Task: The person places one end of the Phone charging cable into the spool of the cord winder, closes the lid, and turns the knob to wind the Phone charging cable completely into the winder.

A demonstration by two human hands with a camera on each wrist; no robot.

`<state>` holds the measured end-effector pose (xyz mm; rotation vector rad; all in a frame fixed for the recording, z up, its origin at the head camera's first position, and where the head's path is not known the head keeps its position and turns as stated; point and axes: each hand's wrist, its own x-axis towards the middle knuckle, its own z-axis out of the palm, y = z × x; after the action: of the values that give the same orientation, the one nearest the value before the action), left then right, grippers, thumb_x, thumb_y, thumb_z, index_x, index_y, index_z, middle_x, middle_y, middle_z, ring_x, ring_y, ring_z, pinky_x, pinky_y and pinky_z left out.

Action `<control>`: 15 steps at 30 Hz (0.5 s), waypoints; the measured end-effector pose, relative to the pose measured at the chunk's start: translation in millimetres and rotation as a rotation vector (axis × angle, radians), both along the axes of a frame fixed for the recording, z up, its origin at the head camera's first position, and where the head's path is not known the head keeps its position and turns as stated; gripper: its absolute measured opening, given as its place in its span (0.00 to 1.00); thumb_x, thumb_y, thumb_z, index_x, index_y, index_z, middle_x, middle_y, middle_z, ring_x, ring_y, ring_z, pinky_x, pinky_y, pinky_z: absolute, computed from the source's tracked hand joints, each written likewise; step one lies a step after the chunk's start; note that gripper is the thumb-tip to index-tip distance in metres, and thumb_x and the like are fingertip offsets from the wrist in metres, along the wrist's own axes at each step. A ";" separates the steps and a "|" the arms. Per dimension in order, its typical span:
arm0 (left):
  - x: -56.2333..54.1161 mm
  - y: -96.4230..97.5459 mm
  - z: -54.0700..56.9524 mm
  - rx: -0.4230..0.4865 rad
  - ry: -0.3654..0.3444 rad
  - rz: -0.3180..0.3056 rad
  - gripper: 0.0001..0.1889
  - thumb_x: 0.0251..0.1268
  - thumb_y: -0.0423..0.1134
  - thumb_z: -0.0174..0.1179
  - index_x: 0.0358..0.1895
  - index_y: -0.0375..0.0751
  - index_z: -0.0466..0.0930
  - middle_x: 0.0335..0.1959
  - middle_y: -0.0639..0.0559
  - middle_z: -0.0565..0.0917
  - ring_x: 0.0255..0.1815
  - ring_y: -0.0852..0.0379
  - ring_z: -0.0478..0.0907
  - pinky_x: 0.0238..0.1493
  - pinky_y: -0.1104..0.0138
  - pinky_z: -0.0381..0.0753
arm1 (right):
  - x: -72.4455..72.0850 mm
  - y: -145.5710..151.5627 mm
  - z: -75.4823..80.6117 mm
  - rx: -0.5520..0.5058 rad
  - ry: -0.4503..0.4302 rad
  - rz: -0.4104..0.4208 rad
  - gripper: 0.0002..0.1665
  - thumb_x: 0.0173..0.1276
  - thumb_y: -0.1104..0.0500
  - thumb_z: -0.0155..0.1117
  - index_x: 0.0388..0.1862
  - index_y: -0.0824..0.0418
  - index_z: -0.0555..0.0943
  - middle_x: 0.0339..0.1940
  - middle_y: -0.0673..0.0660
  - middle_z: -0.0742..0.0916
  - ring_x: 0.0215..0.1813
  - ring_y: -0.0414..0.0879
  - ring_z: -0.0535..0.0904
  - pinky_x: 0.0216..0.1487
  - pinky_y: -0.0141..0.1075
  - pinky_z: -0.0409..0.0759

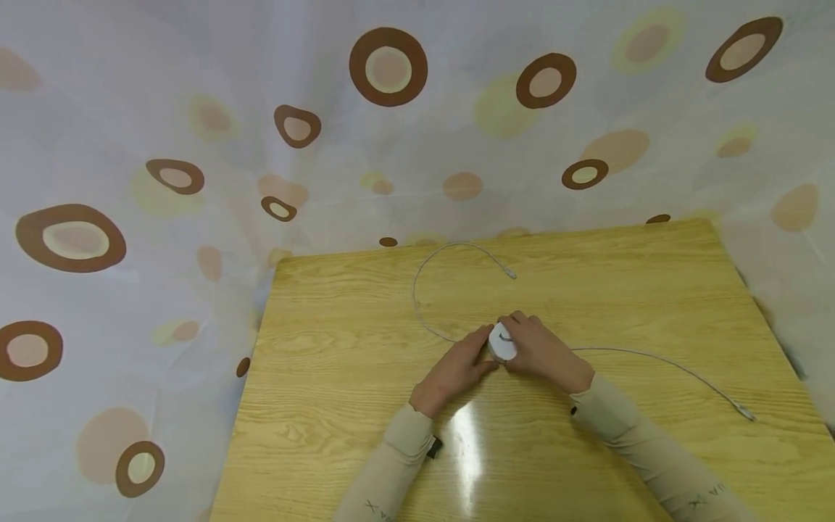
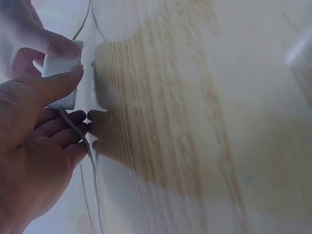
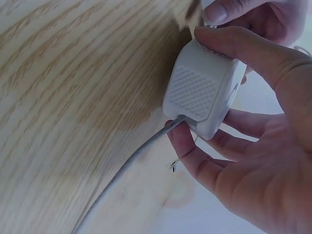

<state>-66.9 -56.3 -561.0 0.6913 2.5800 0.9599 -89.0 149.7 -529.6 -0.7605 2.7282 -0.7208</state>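
A small white cable reel (image 1: 501,346) with dimpled sides is held between both hands near the middle of the table. My left hand (image 1: 455,367) grips it from the left, its thumb on the dimpled side in the left wrist view. From the right, my right hand (image 1: 543,355) grips the reel, with the thumb on one side and fingers on the other in the right wrist view. A thin grey cable (image 3: 129,163) comes out of each side. Its left length curls to a plug (image 1: 511,273) behind the hands; the right length runs to another plug (image 1: 745,412).
The wooden tabletop (image 1: 339,406) reflects a bright patch of light in front of the hands. White cloth (image 1: 457,145) with brown and yellow spots hangs behind and to the sides of the table.
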 end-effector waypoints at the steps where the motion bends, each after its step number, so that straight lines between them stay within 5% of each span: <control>1: -0.3 -0.2 0.1 0.000 0.006 0.003 0.34 0.80 0.43 0.60 0.83 0.43 0.60 0.82 0.47 0.70 0.83 0.51 0.66 0.83 0.59 0.67 | -0.6 0.5 1.0 -0.009 -0.019 -0.009 0.41 0.53 0.62 0.82 0.66 0.71 0.76 0.57 0.68 0.83 0.50 0.59 0.80 0.53 0.54 0.81; 15: -5.2 -13.9 0.3 -0.068 0.098 0.171 0.26 0.83 0.43 0.57 0.77 0.40 0.70 0.73 0.43 0.80 0.75 0.46 0.77 0.78 0.56 0.74 | -15.6 11.3 15.5 -0.194 -0.110 -0.119 0.43 0.58 0.57 0.81 0.70 0.71 0.74 0.59 0.69 0.84 0.54 0.58 0.81 0.55 0.54 0.81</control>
<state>-72.1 -70.2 -560.8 0.5183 2.7811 0.9033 -104.5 161.1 -514.2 -0.5808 2.6480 -1.0336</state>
